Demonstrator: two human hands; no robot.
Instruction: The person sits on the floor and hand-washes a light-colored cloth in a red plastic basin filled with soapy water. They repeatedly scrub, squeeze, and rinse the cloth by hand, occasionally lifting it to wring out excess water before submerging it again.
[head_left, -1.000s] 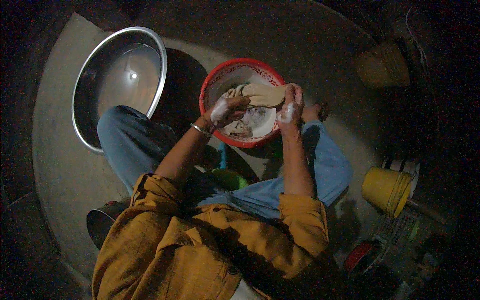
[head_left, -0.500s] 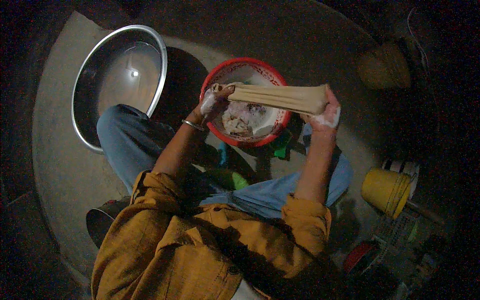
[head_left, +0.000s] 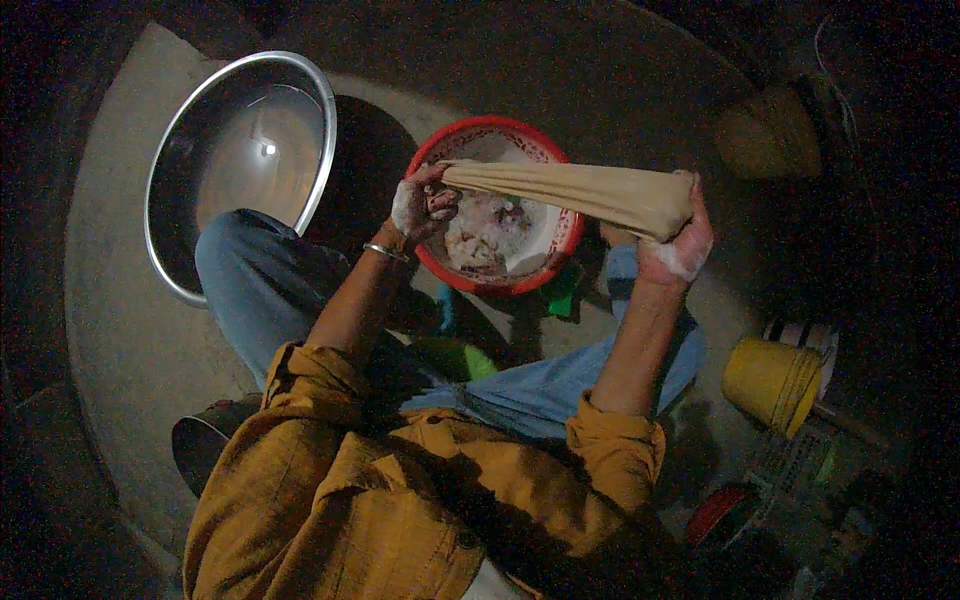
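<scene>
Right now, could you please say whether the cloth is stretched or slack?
Stretched: the cloth runs taut, creased lengthwise, between the left hand and right hand.

cloth (head_left: 580, 190): beige | basin (head_left: 510, 288): red and white, red-patterned inside | jeans (head_left: 265, 290): blue | bucket (head_left: 762, 385): yellow

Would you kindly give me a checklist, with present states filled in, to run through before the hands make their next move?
1. Left hand has a grip on one end of the cloth: ok.
2. Right hand has a grip on the other end: ok.
3. Cloth spread out between the hands: ok, it spans the gap in long folds.
4. Cloth wholly over the basin: not ok, its right end reaches past the red rim.
5. Hands clean: not ok, white suds-like patches show on both.
6. Cloth wrung dry: cannot tell from this dim view.
</scene>
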